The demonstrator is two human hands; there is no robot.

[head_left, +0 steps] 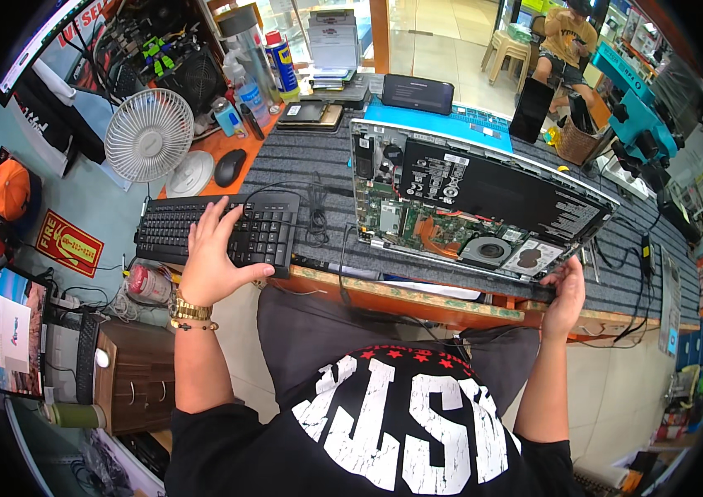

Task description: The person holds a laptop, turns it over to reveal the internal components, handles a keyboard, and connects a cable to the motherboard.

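My left hand (215, 257) rests over a black keyboard (272, 240), its fingers and thumb spread apart. A gold watch and a beaded bracelet are on that wrist. To the right, a laptop (388, 214) stands tilted up with its bottom cover off. Its insides face me: a wide black battery (500, 186), a green circuit board, copper-coloured heat pipes, a round fan (485, 250) and a drive bay. My right hand (565, 298) grips the laptop's lower right corner, with the fingers curled at its edge and partly hidden.
Behind the laptop, a phone (417, 94) leans upright by a blue mat (451, 123). A black mouse (230, 167), a white fan (150, 135) and a spray can (282, 65) are at the left. Cables (637, 286) trail at the right. Another person (565, 45) sits far back.
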